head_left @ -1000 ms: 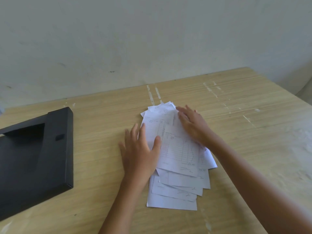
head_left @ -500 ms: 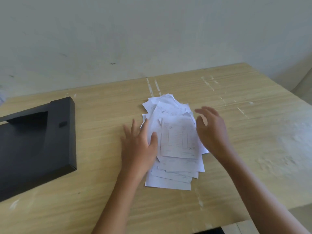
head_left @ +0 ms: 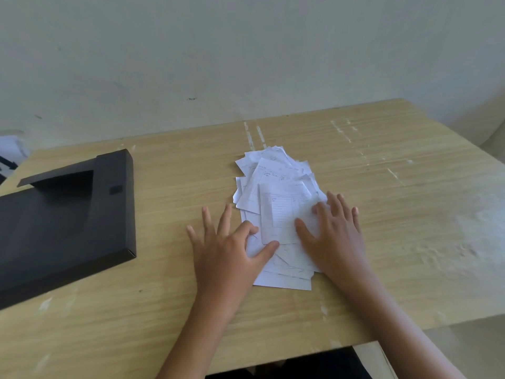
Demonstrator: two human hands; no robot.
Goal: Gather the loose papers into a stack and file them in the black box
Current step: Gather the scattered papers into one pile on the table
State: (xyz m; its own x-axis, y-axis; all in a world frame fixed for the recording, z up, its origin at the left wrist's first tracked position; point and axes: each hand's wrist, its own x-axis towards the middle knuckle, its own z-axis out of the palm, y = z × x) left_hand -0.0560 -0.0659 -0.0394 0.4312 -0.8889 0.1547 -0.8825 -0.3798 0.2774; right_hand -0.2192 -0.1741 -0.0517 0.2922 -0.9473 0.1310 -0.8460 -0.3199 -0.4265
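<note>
A loose pile of white papers (head_left: 278, 192), several of them with printed forms and handwriting, lies fanned out in the middle of the wooden table (head_left: 396, 214). My left hand (head_left: 226, 250) rests flat on the pile's left edge, fingers spread, thumb on a sheet. On the pile's right side my right hand (head_left: 334, 233) lies flat with spread fingers, covering the lower right sheets. Neither hand grips a sheet. The black box (head_left: 68, 222) lies open at the left of the table, apart from the papers.
A pale wall stands behind the table's far edge. The table's near edge runs just below my forearms, with a dark gap under it. Something white and dark shows past the table's far left corner (head_left: 11, 157).
My right hand has come down from the pile's far end to its right side and now lies flat on it. The pile has been pushed narrower. My left hand stayed at the left edge.
</note>
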